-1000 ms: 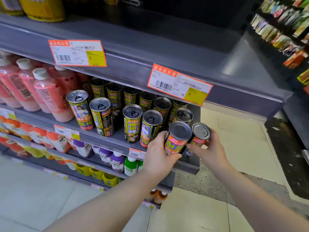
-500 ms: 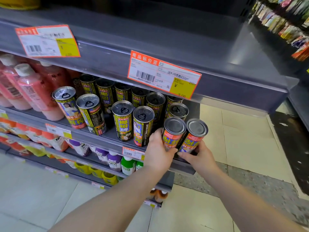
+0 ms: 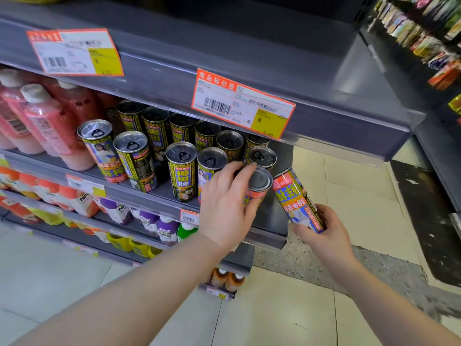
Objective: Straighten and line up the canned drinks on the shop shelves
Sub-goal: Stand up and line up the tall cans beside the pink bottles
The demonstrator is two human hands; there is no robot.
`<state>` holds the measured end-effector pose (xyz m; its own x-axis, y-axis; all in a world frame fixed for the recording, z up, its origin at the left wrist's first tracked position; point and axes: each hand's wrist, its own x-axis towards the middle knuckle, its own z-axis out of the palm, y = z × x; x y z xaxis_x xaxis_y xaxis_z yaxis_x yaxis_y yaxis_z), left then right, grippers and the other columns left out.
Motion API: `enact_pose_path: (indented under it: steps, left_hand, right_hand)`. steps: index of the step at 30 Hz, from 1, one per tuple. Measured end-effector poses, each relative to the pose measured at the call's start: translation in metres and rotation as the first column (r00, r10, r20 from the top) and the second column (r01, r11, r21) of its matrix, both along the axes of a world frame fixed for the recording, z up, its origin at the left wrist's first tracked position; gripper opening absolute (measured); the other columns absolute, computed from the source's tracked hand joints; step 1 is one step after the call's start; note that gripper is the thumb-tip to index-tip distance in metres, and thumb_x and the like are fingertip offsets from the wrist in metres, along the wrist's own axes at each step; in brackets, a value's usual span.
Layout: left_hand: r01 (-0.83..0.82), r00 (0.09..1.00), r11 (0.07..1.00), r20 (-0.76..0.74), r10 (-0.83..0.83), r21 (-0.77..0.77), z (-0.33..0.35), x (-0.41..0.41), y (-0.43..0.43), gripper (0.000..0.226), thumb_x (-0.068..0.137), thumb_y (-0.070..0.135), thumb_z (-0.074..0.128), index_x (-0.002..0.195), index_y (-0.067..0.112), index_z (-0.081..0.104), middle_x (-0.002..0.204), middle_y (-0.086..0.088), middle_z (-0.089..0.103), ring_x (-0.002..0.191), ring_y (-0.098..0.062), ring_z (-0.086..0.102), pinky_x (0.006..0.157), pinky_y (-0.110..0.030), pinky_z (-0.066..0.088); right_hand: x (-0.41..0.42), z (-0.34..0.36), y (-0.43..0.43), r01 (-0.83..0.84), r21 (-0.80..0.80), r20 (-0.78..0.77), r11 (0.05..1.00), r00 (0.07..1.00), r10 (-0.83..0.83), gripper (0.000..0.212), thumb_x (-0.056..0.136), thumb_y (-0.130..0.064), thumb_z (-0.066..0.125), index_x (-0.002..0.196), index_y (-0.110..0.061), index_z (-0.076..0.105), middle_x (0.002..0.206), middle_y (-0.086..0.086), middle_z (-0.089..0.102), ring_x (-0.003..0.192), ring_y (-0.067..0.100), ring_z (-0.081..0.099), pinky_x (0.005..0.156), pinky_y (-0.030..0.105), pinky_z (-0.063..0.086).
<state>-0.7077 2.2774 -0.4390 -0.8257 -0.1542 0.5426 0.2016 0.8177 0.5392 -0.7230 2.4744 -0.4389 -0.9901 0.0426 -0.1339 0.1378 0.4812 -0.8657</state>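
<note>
Several tall black-and-yellow drink cans (image 3: 183, 171) stand in loose rows on the grey middle shelf (image 3: 159, 196). At the shelf's right end my left hand (image 3: 225, 208) grips an upside-down can (image 3: 259, 182) with a plain silver end up. My right hand (image 3: 321, 233) holds a second can (image 3: 296, 199) by its lower end, off the shelf's right edge and tilted with its top leaning left. Behind them another can (image 3: 262, 157) stands upright.
Pink bottles (image 3: 47, 126) stand at the left of the same shelf. Price tags (image 3: 243, 104) hang on the shelf above. Lower shelves hold cartons and small bottles (image 3: 166, 227). Tiled floor (image 3: 349, 186) lies to the right, with another rack (image 3: 424, 33) at the far right.
My right hand has lifted its can off the shelf, out to the right, and tipped it. My left hand has shifted up on its can. The view has moved closer.
</note>
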Motion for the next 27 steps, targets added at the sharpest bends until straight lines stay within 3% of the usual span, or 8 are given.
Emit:
enact_pose_path:
  steps: [2, 5, 10, 16, 17, 19, 22, 27]
  left_hand:
    - [0.002, 1.000, 0.985, -0.017, -0.005, -0.170, 0.004, -0.006, -0.004, 0.045, 0.078, 0.040, 0.047, 0.118, 0.021, 0.057, 0.117, -0.006, 0.061, 0.105, -0.024, 0.045, 0.081, -0.038, 0.046]
    - [0.027, 0.999, 0.960, 0.040, -0.016, -0.278, 0.006, -0.006, -0.005, 0.046, 0.075, 0.040, 0.042, 0.109, 0.019, 0.065, 0.116, -0.003, 0.064, 0.104, -0.025, 0.050, 0.079, -0.040, 0.049]
    - [0.057, 0.994, 0.962, 0.104, -0.030, -0.268, 0.000, -0.001, 0.000, 0.054, 0.063, 0.029, 0.061, 0.114, 0.013, 0.062, 0.124, -0.011, 0.061, 0.095, -0.030, 0.065, 0.075, -0.042, 0.052]
    - [0.104, 0.985, 0.977, 0.157, -0.075, -0.188, -0.002, 0.002, -0.002, 0.053, 0.071, 0.027, 0.052, 0.123, 0.018, 0.047, 0.134, -0.010, 0.053, 0.098, -0.034, 0.063, 0.076, -0.044, 0.052]
    - [0.129, 0.979, 0.981, 0.174, -0.103, -0.144, -0.002, 0.003, -0.004, 0.054, 0.074, 0.029, 0.045, 0.126, 0.020, 0.040, 0.138, -0.009, 0.049, 0.102, -0.034, 0.061, 0.078, -0.045, 0.052]
    - [0.178, 0.969, 0.983, 0.181, -0.167, -0.047, -0.001, 0.003, -0.008, 0.058, 0.075, 0.031, 0.038, 0.132, 0.024, 0.028, 0.145, -0.007, 0.041, 0.114, -0.033, 0.055, 0.087, -0.046, 0.050]
    - [0.207, 0.971, 0.978, 0.128, -0.204, -0.012, -0.007, 0.007, -0.010, 0.063, 0.079, 0.020, 0.053, 0.135, 0.023, 0.027, 0.149, -0.010, 0.035, 0.122, -0.032, 0.050, 0.095, -0.043, 0.047]
    - [0.189, 0.970, 0.980, 0.142, -0.196, 0.061, -0.014, 0.021, -0.014, 0.056, 0.084, 0.025, 0.045, 0.137, 0.024, 0.028, 0.146, -0.010, 0.036, 0.129, -0.025, 0.041, 0.101, -0.032, 0.041]
  right_hand:
    - [0.001, 0.008, 0.003, -0.006, 0.051, -0.012, 0.999, 1.000, 0.006, 0.036, 0.072, -0.009, 0.074, 0.098, -0.024, 0.054, 0.084, -0.011, 0.061, 0.069, 0.006, 0.057, 0.057, 0.017, 0.045]
    - [-0.005, 0.019, 0.002, 0.015, 0.080, -0.044, 0.997, 0.999, -0.012, 0.044, 0.070, -0.011, 0.077, 0.101, -0.023, 0.050, 0.083, -0.012, 0.059, 0.070, 0.001, 0.055, 0.055, 0.012, 0.042]
    - [-0.018, 0.032, -0.017, -0.069, 0.135, -0.109, 0.988, 0.990, 0.084, 0.061, 0.065, -0.012, 0.083, 0.109, -0.024, 0.043, 0.089, -0.013, 0.053, 0.079, 0.006, 0.052, 0.063, 0.009, 0.037]
    - [-0.034, 0.031, -0.040, -0.173, 0.080, -0.151, 0.982, 0.971, 0.183, 0.067, 0.060, -0.009, 0.085, 0.111, -0.021, 0.043, 0.090, -0.023, 0.050, 0.080, -0.012, 0.052, 0.065, -0.001, 0.038]
    - [-0.035, 0.029, -0.040, -0.187, 0.066, -0.149, 0.980, 0.969, 0.195, 0.066, 0.061, -0.007, 0.085, 0.110, -0.022, 0.043, 0.091, -0.023, 0.051, 0.081, -0.015, 0.052, 0.067, -0.001, 0.038]
    - [-0.035, 0.022, -0.039, -0.202, 0.016, -0.097, 0.979, 0.974, 0.203, 0.063, 0.064, -0.009, 0.084, 0.111, -0.022, 0.045, 0.096, -0.019, 0.056, 0.089, -0.008, 0.055, 0.079, 0.013, 0.043]
    - [-0.031, 0.004, -0.038, -0.212, -0.014, 0.000, 0.977, 0.977, 0.212, 0.069, 0.064, -0.016, 0.085, 0.122, -0.019, 0.047, 0.114, -0.004, 0.062, 0.108, 0.013, 0.057, 0.095, 0.033, 0.045]
    - [-0.029, -0.006, -0.043, -0.171, -0.006, -0.006, 0.985, 0.985, 0.171, 0.068, 0.069, -0.012, 0.081, 0.127, -0.017, 0.045, 0.114, 0.000, 0.062, 0.103, 0.015, 0.057, 0.091, 0.033, 0.046]
